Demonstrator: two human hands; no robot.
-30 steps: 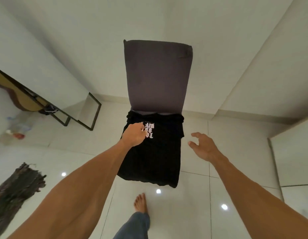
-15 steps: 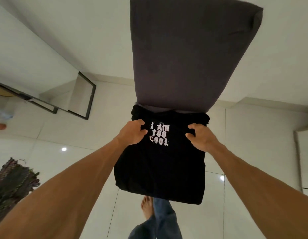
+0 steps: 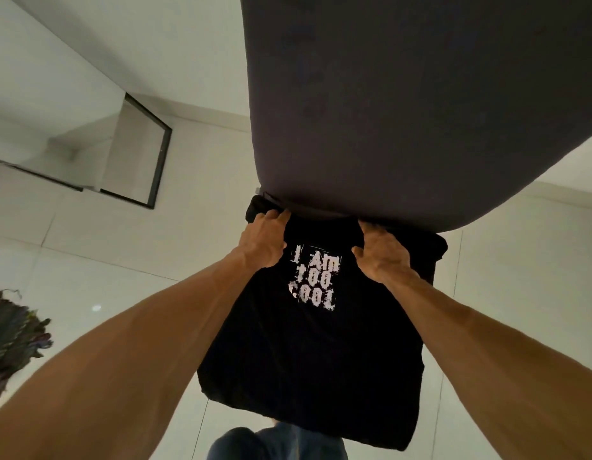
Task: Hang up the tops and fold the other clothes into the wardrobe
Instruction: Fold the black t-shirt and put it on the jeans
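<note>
The chair seat is fully hidden under the black T-shirt (image 3: 307, 353), and the garment's neck end is lost in shadow under the grey backrest (image 3: 404, 111), whose top and right side are cut off by the frame. The T-shirt is soft, matte knit, lying mostly flat as a rough rectangle, with a cracked white print reading "I AM TOO COOL". Its long axis runs from the backrest toward the person, and its lower end hangs past the seat's front edge over a blue-jeaned knee (image 3: 278, 443).

The left hand (image 3: 263, 242) grips a bunched fold at the rear left corner, fingers curled. The right hand (image 3: 382, 257) clutches the fabric near the rear edge; its fingertips are buried in the cloth.

A black-framed mirror (image 3: 161, 161) leans at the left, and a dark fringed rug (image 3: 12, 340) is clipped by the left edge of the glossy tiled floor (image 3: 105, 260).
</note>
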